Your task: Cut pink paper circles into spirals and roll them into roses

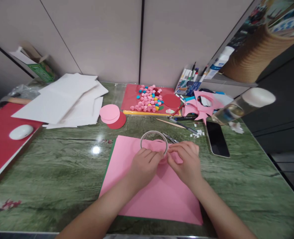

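Observation:
My left hand [147,164] is closed round the lower edge of a roll of tape [142,135], which is tipped up over the pink paper [137,199]. Close on its right, my right hand [186,161] has thumb and forefinger pinched together at the roll's rim; whatever lies between those fingertips is too small to make out. Beneath the roll, part of a pink paper ring [163,161] shows, mostly covered by the hands. A dark green sheet peeks out under the pink paper. Just behind my right hand lie scissors [170,137], partly hidden.
Pink paper circles [109,113] overlap a red circle [119,122]. Behind are small coloured paper pieces [148,99] on a red pad [130,94]. To the right lie a phone [217,139], pink offcuts [199,106] and a clear bottle [236,106]. White sheets [59,96] lie left.

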A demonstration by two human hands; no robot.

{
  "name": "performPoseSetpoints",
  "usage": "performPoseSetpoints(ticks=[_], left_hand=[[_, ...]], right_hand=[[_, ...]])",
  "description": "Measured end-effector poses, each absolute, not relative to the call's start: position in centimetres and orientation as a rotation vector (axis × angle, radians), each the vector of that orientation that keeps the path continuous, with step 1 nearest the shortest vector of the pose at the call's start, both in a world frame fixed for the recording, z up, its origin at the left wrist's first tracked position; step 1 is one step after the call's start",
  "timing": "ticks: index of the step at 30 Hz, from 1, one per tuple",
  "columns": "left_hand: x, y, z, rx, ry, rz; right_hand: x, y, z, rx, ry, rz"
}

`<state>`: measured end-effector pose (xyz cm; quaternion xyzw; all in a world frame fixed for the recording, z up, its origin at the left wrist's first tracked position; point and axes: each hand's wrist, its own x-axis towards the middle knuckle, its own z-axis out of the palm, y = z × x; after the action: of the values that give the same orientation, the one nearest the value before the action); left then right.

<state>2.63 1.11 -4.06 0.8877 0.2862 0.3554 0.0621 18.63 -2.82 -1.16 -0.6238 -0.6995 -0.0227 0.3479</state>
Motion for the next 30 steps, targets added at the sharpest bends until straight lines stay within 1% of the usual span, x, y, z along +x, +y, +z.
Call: performPoseSetpoints(ticks=[8, 15, 18, 19, 20, 23, 25, 27, 30], left_hand=[[2.4, 0.9, -3.7, 2.528, 0.698, 1.260], [2.5, -0.1, -2.9, 2.441, 0.604, 1.386], [2.5, -0.5, -2.2, 2.446, 0.411, 1.426], [2.3, -0.2, -2.1, 2.439, 0.461, 1.388], [2.1, 0.4, -2.2, 2.449, 0.577, 1.336], [0.8, 3.4, -3.1, 2.445, 1.090, 1.179], [-0.3, 5.7, -4.0, 2.496, 1.333, 1.019], [-1.2, 7.3, -4.6, 2.529, 1.497, 0.860], [-1.8, 7.8, -4.7, 2.514, 1.523, 0.827]], right_hand=[[18.3, -3.2, -0.3, -1.582, -1.609, 0.216], [19.1, -3.3, -0.6, -1.578, -1.480, 0.174], [21.8, -1.9, -1.5, -1.668, -1.190, 0.107], [22.7, -1.5, -1.8, -1.641, -1.094, 0.141], [23.3, -1.1, -2.1, -1.595, -1.035, 0.245], [24.0, -0.6, -2.5, -1.402, -0.936, 0.673], [23.5, -0.7, -2.6, -1.291, -0.882, 0.924], [22.9, -0.8, -2.5, -1.219, -0.828, 1.082], [22.4, -1.1, -2.4, -1.169, -0.846, 1.219]])
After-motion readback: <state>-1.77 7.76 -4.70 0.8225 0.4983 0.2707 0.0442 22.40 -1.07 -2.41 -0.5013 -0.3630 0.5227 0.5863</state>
